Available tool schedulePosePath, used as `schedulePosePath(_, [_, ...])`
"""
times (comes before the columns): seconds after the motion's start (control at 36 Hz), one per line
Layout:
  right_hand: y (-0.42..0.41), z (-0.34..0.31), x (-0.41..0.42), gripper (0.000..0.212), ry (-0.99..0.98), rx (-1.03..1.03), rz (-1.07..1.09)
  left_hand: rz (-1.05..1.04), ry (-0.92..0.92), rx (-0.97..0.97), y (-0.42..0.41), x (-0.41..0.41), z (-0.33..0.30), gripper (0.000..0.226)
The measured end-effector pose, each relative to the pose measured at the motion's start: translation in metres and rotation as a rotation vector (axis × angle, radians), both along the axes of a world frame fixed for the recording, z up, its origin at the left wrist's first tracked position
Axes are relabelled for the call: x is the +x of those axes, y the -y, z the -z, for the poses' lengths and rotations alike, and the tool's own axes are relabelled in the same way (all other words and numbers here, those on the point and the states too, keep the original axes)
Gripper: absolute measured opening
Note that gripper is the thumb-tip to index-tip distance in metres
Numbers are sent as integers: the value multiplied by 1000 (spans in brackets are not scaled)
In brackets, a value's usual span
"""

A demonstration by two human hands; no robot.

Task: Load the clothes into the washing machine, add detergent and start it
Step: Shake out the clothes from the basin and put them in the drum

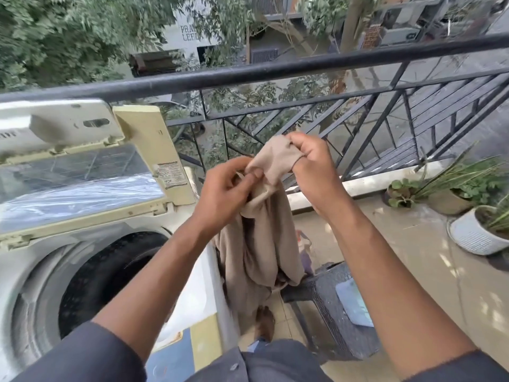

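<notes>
A beige garment (260,244) hangs in front of me, just right of the washing machine (33,266). My left hand (225,188) pinches its upper edge, and my right hand (311,164) grips the bunched top a little higher and to the right. The cloth drops down towards a dark plastic stool (333,304). The top-loading machine stands at the left with its lid (82,172) raised. Its dark drum opening (110,274) shows below the lid; I cannot tell what is inside.
A black metal balcony railing (275,70) runs across behind my hands. Potted plants (473,227) stand on the floor at the right. A light blue flat item (354,301) lies on the stool. Tiled floor stretches between the stool and the pots.
</notes>
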State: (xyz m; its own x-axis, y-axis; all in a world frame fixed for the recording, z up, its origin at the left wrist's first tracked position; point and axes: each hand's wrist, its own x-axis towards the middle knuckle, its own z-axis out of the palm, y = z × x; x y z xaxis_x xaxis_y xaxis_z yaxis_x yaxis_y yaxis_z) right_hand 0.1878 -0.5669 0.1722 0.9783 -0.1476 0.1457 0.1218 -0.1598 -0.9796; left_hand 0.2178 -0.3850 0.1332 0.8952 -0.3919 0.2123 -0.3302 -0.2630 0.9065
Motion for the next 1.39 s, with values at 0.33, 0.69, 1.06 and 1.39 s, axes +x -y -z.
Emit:
schedulePosePath(0.33, [38, 98, -27, 75, -525, -253, -217, 8, 30, -176, -2, 26, -45, 29])
schedulePosePath(0.69, [41, 210, -24, 28, -744, -474, 53, 41, -69, -254, -4, 33, -48, 33])
schedulePosePath(1.06, [67, 111, -10, 30, -473, -84, 251, -499, -161, 27, -23, 37, 31, 26])
schedulePosePath(1.39, [0, 22, 9, 48, -204, 37, -64, 38, -213, 73, 3, 18, 16, 73])
